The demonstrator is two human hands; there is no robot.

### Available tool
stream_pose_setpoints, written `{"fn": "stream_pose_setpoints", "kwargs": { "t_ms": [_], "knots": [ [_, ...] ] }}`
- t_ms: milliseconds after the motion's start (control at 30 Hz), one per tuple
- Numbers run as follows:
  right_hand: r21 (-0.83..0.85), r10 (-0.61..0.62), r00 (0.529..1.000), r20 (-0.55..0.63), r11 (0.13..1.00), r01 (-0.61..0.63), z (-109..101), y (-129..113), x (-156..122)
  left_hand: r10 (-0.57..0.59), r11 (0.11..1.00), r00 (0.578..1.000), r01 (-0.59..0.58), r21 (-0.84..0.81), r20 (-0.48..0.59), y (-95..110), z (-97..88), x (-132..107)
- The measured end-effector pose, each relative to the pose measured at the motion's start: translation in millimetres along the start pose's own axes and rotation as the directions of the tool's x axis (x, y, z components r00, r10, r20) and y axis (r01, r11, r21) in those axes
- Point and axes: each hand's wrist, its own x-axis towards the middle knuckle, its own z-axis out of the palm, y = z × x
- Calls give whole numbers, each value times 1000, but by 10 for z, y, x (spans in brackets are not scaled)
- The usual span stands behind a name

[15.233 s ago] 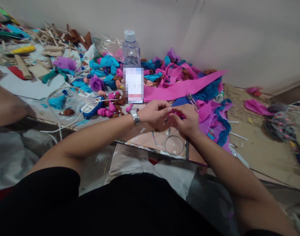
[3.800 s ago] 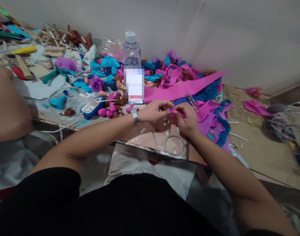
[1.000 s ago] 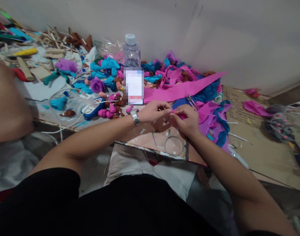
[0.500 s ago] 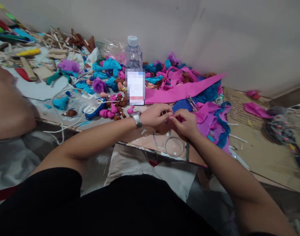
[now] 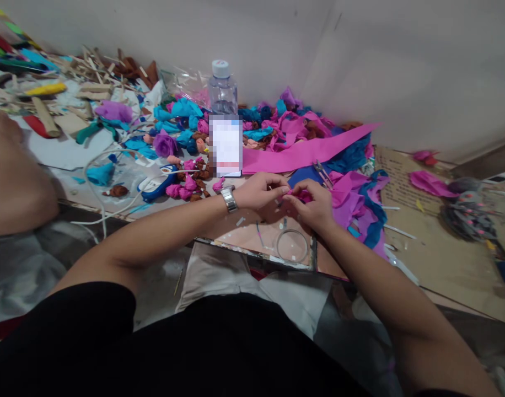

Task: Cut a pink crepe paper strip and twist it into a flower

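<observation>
My left hand (image 5: 258,193), with a metal watch on its wrist, and my right hand (image 5: 314,207) meet over the board's near edge. Both pinch a small wad of pink crepe paper (image 5: 299,194) between their fingertips; most of it is hidden by the fingers. A long pink paper strip (image 5: 306,150) lies just beyond my hands. Small scissors (image 5: 323,172) rest on blue paper right behind my right hand. A clear tape ring (image 5: 293,245) lies on the board below my hands.
A water bottle (image 5: 222,88) stands at the back by the wall, a phone (image 5: 225,144) propped before it. Pink, blue and purple paper buds (image 5: 186,184) and scraps litter the board. A blue glue gun (image 5: 155,187) with white cord lies left. Another person's arm (image 5: 12,176) is at far left.
My hands have stayed together on the pink wad, the fingers shifting slightly. The view has drifted a little; nothing else has moved.
</observation>
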Motion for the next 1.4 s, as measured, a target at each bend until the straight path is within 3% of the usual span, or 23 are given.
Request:
{"fn": "stream_pose_setpoints", "kwargs": {
  "t_ms": [133, 467, 1100, 1400],
  "knots": [
    [25, 29, 999, -24, 999, -28, 7, 4, -16, 3, 1000, 1000, -3, -30, -12, -10, 4, 7],
    [19, -67, 998, -2, 998, 67, -14, -22, 12, 11, 999, 1000, -11, -50, 1, 17, -11, 4],
    [-49, -104, 994, -25, 994, 102, -11, 5, -4, 8, 999, 1000, -8, -34, -14, -37, 8, 0],
    [-98, -70, 997, 15, 993, 71, -7, 0, 6, 12, 997, 1000, -11, 80, -14, -56, 32, -38]
  ]
}}
